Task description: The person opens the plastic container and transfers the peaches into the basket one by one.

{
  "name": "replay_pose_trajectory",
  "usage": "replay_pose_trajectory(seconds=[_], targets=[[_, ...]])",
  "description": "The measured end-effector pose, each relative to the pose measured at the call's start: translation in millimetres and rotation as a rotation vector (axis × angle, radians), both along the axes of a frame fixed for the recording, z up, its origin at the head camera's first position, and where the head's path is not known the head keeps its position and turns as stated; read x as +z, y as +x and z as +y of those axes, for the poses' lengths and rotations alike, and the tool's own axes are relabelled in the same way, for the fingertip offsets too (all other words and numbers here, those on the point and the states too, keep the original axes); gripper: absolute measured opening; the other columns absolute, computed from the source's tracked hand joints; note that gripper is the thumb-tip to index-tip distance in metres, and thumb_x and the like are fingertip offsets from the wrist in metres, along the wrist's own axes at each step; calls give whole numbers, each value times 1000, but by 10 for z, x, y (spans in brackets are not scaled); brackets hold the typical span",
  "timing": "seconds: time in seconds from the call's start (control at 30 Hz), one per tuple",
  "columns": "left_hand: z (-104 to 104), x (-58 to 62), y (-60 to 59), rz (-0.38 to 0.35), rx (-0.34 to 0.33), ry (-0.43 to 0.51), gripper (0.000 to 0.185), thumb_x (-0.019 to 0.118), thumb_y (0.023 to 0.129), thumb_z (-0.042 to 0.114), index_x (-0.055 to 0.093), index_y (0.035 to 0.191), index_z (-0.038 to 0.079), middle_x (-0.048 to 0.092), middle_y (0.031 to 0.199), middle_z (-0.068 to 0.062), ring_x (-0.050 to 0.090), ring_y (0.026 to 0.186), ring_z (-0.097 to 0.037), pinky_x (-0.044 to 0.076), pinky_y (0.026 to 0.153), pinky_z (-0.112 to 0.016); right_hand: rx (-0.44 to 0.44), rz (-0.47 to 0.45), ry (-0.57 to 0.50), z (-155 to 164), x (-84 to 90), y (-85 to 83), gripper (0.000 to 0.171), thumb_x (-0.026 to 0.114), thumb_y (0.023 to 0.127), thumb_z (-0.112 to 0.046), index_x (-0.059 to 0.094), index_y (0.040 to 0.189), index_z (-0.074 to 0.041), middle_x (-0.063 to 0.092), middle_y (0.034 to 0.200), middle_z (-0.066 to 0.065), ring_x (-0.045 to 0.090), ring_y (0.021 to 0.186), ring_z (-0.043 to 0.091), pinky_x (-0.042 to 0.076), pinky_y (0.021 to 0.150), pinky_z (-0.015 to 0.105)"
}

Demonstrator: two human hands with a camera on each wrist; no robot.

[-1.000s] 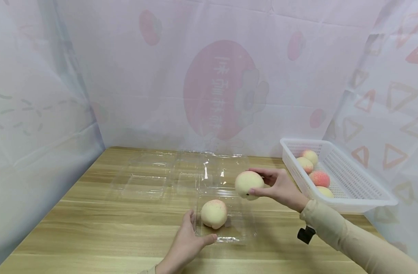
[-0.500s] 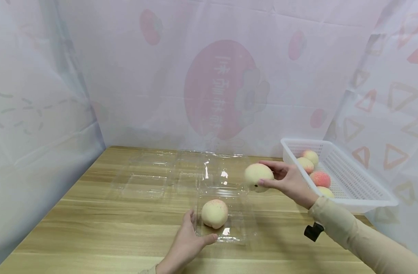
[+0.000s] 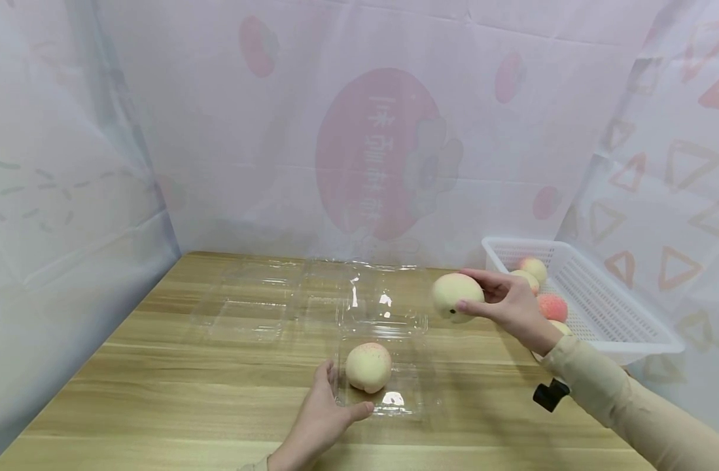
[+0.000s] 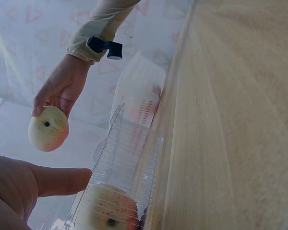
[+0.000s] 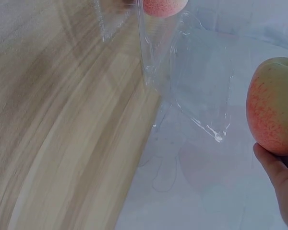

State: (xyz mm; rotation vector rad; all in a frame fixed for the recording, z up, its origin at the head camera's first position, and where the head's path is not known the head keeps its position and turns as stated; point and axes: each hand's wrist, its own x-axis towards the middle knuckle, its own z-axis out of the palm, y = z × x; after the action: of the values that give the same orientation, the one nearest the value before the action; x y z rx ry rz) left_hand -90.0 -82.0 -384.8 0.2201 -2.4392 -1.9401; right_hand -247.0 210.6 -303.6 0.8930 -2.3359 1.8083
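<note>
My right hand (image 3: 500, 301) grips a pale yellow peach (image 3: 455, 296) in the air, between the clear boxes and the white basket (image 3: 621, 327). In the right wrist view the peach (image 5: 273, 105) rests on my fingertips (image 5: 273, 167). My left hand (image 3: 326, 409) braces the front left corner of an open clear plastic box (image 3: 409, 396), with the thumb (image 4: 55, 179) straight along its front rim. A second peach (image 3: 368, 366) with a pink blush lies inside that box. The left wrist view shows this peach (image 4: 110, 211) low down and the held peach (image 4: 48, 128) above it.
The white slotted basket at the right table edge holds several more peaches (image 3: 550, 306). More open clear boxes (image 3: 247, 307) lie on the wooden table (image 3: 159, 386) behind and to the left. Pale printed sheeting walls the table on three sides.
My right hand has carried the held peach to the right and a little up, away from the open box and closer to the basket. The left hand and the boxed peach have stayed put.
</note>
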Motion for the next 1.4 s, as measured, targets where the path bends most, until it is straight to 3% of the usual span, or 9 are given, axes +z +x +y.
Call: replay_pose_trajectory(seconds=[0.3, 0.43, 0.67, 0.9, 1.07, 1.4], targets=[[-4, 2, -10, 8, -1, -1, 110, 86, 70, 9, 12, 148, -13, 19, 150, -39, 22, 138, -51, 22, 110, -61, -7, 6, 5, 171, 62, -11, 56, 78, 83, 0, 55, 133, 9, 69, 117, 10, 68, 101, 18, 57, 81, 28], [-3, 0, -13, 11, 1, 0, 110, 86, 70, 9, 12, 148, -13, 19, 150, -39, 23, 138, -51, 22, 110, -61, -66, 6, 8, 264, 97, -9, 55, 78, 83, -2, 56, 133, 7, 68, 118, 7, 67, 102, 16, 57, 82, 27], [-7, -2, 6, 14, -11, 16, 109, 86, 71, 8, 12, 148, -14, 18, 149, -40, 22, 138, -51, 22, 110, -61, -64, -14, -80, 464, 166, 25, 50, 75, 84, 4, 57, 130, 9, 62, 121, 12, 66, 102, 17, 55, 84, 25], [-7, 14, -6, 14, -6, 7, 111, 86, 70, 8, 11, 148, -14, 17, 149, -40, 22, 138, -51, 22, 110, -59, -90, -27, -111, 670, 215, 31, 50, 74, 84, 5, 57, 132, 6, 68, 120, 6, 66, 105, 15, 54, 86, 23], [-10, 13, -11, 15, -4, 1, 111, 86, 70, 9, 11, 148, -14, 18, 149, -40, 23, 138, -51, 22, 110, -60, -108, -61, -156, 808, 194, 6, 50, 72, 85, 7, 56, 133, 8, 70, 116, 5, 66, 103, 14, 55, 85, 24], [-8, -1, 13, 14, -3, 16, 110, 86, 70, 9, 13, 148, -13, 18, 150, -39, 23, 138, -50, 21, 111, -60, -222, -97, -205, 1178, 86, -153, 41, 72, 86, 4, 64, 126, 3, 74, 100, 2, 68, 93, 8, 53, 82, 16]])
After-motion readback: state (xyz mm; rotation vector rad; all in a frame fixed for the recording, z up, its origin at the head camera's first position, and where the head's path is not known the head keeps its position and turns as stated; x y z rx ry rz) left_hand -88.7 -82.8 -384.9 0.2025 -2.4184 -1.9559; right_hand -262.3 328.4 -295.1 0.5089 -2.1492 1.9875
